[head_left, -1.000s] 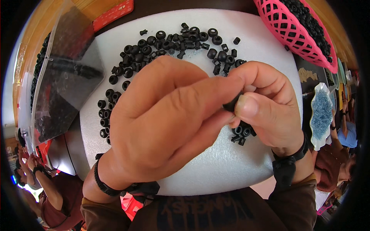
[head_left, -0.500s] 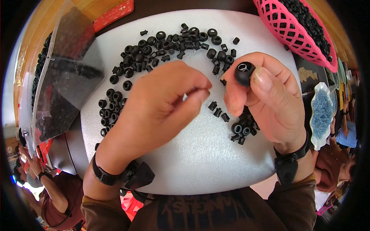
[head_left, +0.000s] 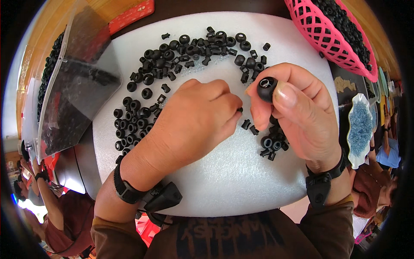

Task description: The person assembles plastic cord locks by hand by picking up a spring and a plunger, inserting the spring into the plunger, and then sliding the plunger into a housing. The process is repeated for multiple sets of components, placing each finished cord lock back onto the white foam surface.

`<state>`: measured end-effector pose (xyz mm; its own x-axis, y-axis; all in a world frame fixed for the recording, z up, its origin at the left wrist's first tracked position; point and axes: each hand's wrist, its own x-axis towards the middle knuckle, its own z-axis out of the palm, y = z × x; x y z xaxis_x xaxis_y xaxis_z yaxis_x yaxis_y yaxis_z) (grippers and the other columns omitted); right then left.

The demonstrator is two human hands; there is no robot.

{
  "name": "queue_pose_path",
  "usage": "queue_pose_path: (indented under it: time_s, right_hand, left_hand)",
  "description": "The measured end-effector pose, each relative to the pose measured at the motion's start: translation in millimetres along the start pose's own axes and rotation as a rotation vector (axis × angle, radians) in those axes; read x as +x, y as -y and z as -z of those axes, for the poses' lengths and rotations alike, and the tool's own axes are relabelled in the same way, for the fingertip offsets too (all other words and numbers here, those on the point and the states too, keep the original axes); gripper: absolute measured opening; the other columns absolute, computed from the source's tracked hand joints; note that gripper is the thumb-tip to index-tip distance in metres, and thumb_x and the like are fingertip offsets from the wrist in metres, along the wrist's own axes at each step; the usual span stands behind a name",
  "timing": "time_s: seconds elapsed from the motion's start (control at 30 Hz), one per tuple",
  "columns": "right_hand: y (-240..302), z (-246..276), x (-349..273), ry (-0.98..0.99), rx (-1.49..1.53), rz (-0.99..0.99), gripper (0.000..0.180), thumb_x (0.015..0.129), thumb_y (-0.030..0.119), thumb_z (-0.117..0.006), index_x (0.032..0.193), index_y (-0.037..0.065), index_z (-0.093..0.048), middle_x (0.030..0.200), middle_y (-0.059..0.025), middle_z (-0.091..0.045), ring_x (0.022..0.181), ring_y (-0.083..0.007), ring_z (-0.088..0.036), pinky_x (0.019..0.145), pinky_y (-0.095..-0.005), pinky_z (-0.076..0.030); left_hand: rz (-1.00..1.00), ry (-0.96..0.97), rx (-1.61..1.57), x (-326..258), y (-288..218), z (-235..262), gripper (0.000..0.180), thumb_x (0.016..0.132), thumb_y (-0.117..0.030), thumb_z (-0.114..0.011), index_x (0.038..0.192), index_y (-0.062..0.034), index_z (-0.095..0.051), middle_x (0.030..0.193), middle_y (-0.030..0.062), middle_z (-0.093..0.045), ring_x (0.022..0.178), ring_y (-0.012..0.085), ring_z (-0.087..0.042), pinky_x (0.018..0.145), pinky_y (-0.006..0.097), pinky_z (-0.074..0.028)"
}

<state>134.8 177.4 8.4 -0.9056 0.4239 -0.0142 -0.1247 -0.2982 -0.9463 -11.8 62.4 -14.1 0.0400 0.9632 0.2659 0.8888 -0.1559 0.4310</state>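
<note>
My right hand (head_left: pixel 297 114) pinches a round black plastic stopper (head_left: pixel 267 88) between thumb and fingers, its hole facing up. My left hand (head_left: pixel 194 121) hovers just left of it, fingertips closed on a tiny black piece (head_left: pixel 239 110) over the white foam board (head_left: pixel 224 181). Several black rings and small black plugs (head_left: pixel 172 64) lie scattered across the board's far and left parts. A small cluster of black parts (head_left: pixel 269 144) sits under my right palm.
A pink mesh basket (head_left: pixel 332 34) full of black parts stands at the top right. A clear plastic bag (head_left: pixel 69 90) with black parts lies at the left. A small dish of pale blue beads (head_left: pixel 360 127) rests at the right. Other people sit at the lower left and right edges.
My hands were pressed together over the board; they have separated. The right hand now shows the black stopper, and the left has lowered toward the board with a small piece.
</note>
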Motion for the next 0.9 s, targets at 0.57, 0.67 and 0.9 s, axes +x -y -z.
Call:
queue_pose_path:
  time_s: [0.57, 0.67, 0.9]
  right_hand:
    - [3.3, -3.8, -3.8, 0.048, 0.012, -0.073, 0.032, 0.085, 0.026, -0.061, 0.099, -0.002, -0.056, 0.083, -0.0068, -0.061, 0.072, -0.0096, -0.056, 0.067, -0.0226, -0.046]
    - [3.4, -3.3, -3.9, 0.060, 0.024, -0.098, 0.031, 0.085, 0.025, -0.061, 0.100, -0.001, -0.056, 0.086, -0.0077, -0.061, 0.073, -0.0100, -0.057, 0.068, -0.0231, -0.047]
    - [2.6, -4.5, -4.1, 0.067, 0.057, -0.111, 0.033, 0.085, 0.024, -0.061, 0.104, -0.002, -0.056, 0.089, -0.0077, -0.062, 0.075, -0.0103, -0.058, 0.068, -0.0222, -0.047]
  left_hand:
    - [0.196, -0.276, -0.608, -2.3, -18.0, 39.4, 0.019, 0.083, -0.008, -0.054, 0.096, 0.0017, -0.063, 0.080, 0.0030, -0.053, 0.058, 0.0043, -0.045, 0.052, 0.018, -0.034]
    - [0.208, -0.252, -0.591, -2.2, -18.5, 41.8, 0.019, 0.082, -0.007, -0.054, 0.097, 0.0017, -0.063, 0.083, 0.0042, -0.054, 0.058, 0.0046, -0.046, 0.052, 0.018, -0.035]
    - [0.155, -0.245, -0.531, -3.0, -18.8, 42.5, 0.022, 0.079, -0.004, -0.055, 0.098, 0.0004, -0.065, 0.086, 0.0063, -0.054, 0.061, 0.0061, -0.047, 0.054, 0.019, -0.037]
